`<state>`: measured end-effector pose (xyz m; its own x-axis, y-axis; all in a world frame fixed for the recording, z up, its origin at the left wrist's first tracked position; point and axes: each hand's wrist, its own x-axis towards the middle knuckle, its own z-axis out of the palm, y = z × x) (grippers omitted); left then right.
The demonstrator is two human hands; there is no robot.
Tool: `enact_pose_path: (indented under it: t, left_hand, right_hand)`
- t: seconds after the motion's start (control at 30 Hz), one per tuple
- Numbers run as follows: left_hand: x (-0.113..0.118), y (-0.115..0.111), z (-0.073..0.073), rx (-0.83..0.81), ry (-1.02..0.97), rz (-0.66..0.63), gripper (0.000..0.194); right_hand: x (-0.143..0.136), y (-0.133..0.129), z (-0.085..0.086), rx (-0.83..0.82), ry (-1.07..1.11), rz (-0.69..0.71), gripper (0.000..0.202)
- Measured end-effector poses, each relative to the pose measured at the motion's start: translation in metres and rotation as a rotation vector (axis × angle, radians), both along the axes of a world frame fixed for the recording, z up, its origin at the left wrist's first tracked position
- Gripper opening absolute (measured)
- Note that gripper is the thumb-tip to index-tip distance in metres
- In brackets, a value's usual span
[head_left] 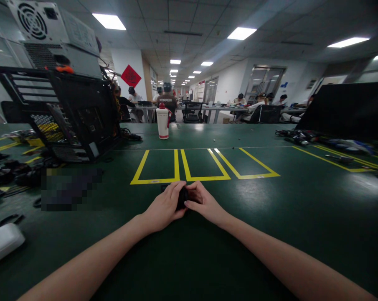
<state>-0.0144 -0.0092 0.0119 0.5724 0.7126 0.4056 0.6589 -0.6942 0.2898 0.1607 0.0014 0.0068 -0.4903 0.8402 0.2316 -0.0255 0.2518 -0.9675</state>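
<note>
A small black object (182, 199) sits between my two hands, just in front of the yellow tape outlines; its kind is hard to make out, as fingers cover most of it. My left hand (166, 205) wraps round it from the left, with a dark part showing past the back of the fingers. From the other side, my right hand (205, 204) pinches its right end between thumb and fingers. Both hands are low over the green tabletop (189, 259).
Yellow tape outlines (178, 165) mark the table ahead. A white bottle with a red lid (163, 123) stands behind them. On the left are an open computer case (79, 113), power supplies (55, 25) and cables; a white object (3, 242) lies nearer. Tools and a dark panel (348, 108) occupy the right.
</note>
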Motion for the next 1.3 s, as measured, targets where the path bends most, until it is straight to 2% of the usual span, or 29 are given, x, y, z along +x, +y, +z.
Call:
enact_pose_path:
  t: [0.17,0.33,0.5,0.73,0.9,1.17,1.3]
  left_hand:
    - [-0.0003,0.0003,0.0,-0.012,0.011,0.012,0.065]
    - [-0.0003,-0.0011,0.0017,-0.03,0.017,0.019,0.064]
    - [-0.0004,-0.0024,0.0023,-0.041,0.012,0.018,0.066]
    - [0.0003,-0.0005,0.0,-0.02,-0.015,0.004,0.065]
    - [0.0007,-0.0002,0.0014,-0.017,0.009,0.011,0.064]
    - [0.0006,-0.0015,0.002,-0.023,0.002,0.009,0.065]
    - [0.0001,-0.0018,0.0028,-0.023,-0.001,0.006,0.065]
  right_hand:
    - [0.0001,-0.0031,0.0063,-0.028,-0.008,-0.019,0.017]
    - [0.0011,-0.001,0.0083,-0.058,-0.073,-0.035,0.027]
    - [0.001,-0.0019,0.0071,-0.043,-0.055,0.005,0.027]
    - [0.0004,-0.0021,0.0038,-0.023,-0.019,-0.021,0.02]
    - [0.0014,0.002,0.0011,-0.039,-0.059,-0.037,0.029]
    - [0.0011,-0.0002,-0.0002,-0.016,-0.009,0.019,0.032]
    - [-0.0007,0.0003,-0.0003,-0.04,0.015,-0.002,0.024]
